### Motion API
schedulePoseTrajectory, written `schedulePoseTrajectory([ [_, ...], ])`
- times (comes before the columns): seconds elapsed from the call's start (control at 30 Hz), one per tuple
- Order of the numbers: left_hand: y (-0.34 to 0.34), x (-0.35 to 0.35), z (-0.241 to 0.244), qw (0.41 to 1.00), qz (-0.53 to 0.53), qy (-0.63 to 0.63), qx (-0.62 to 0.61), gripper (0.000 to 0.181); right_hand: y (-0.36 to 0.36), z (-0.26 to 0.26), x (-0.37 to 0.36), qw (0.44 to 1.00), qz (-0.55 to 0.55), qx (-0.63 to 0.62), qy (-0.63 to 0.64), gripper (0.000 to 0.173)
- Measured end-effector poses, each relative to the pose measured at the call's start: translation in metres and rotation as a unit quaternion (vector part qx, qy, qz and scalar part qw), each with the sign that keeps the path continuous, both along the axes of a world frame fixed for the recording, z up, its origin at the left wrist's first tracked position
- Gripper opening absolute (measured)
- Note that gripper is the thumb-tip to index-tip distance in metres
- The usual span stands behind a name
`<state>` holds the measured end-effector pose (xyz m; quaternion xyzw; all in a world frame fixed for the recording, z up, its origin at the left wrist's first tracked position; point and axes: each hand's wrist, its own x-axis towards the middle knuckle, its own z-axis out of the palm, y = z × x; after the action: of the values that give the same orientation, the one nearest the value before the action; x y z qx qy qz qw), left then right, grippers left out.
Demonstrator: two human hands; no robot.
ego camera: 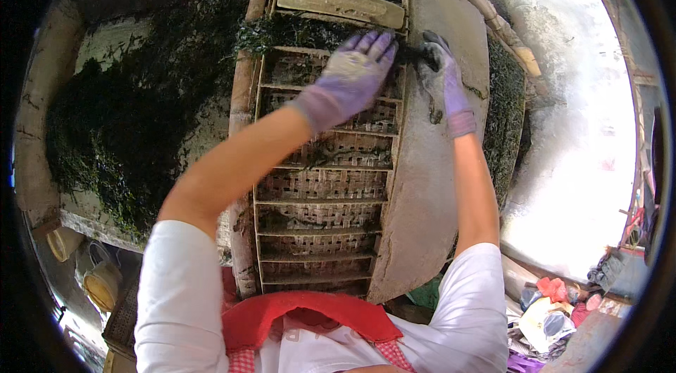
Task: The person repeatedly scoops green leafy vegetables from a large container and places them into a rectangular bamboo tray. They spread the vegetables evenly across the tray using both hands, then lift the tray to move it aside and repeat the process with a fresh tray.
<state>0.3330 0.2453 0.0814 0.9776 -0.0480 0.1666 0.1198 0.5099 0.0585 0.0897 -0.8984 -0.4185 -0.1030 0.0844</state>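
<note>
My left hand (359,72), in a purple knit glove, lies palm down with fingers extended on dark green plant strands (301,34) in one slot of a divided wooden frame (322,201). Woven matting shows through the slots below it. My right hand (441,72), gloved alike, has its fingers curled at a dark clump (412,53) beside the frame's right rail, over a flat grey board (422,177). Whether it grips the clump is hard to tell. A pale rectangular block (340,3) sits across the frame above my left hand.
A large heap of dark strands (121,146) fills the trough at left. More strands (504,119) lie beyond the board at right. Baskets or buckets (100,286) stand at lower left. Plastic bags (549,315) are piled at lower right. Bamboo poles (245,114) border the frame.
</note>
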Motion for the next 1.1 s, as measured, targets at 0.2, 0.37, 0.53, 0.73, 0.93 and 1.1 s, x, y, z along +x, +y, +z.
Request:
schedulePoseTrajectory([
  [0.2, -0.008, 0.013, -0.007, 1.0, 0.012, -0.012, -0.009, 0.044, 0.101, 0.079, -0.073, 0.965, -0.049, -0.053, 0.251, 0.037],
  [0.37, -0.006, 0.006, 0.001, 0.998, 0.006, 0.029, -0.06, 0.039, 0.13, 0.1, -0.065, 0.924, 0.259, 0.198, 0.198, 0.034],
  [0.53, 0.053, -0.034, 0.012, 0.989, 0.023, 0.026, -0.144, 0.045, 0.086, 0.054, -0.075, 0.965, 0.129, 0.201, 0.106, 0.028],
  [0.73, 0.075, -0.069, -0.026, 0.983, 0.167, -0.022, 0.077, 0.048, 0.137, 0.034, -0.122, 0.953, 0.199, 0.123, 0.192, 0.035],
  [0.93, 0.052, -0.035, 0.001, 0.938, 0.254, 0.234, -0.036, 0.048, 0.256, 0.042, -0.15, 0.952, 0.224, -0.208, -0.02, 0.05],
  [1.1, 0.041, -0.024, -0.089, 0.911, 0.345, 0.024, 0.224, 0.034, 0.255, 0.034, -0.166, 0.938, 0.218, -0.198, 0.18, 0.041],
])
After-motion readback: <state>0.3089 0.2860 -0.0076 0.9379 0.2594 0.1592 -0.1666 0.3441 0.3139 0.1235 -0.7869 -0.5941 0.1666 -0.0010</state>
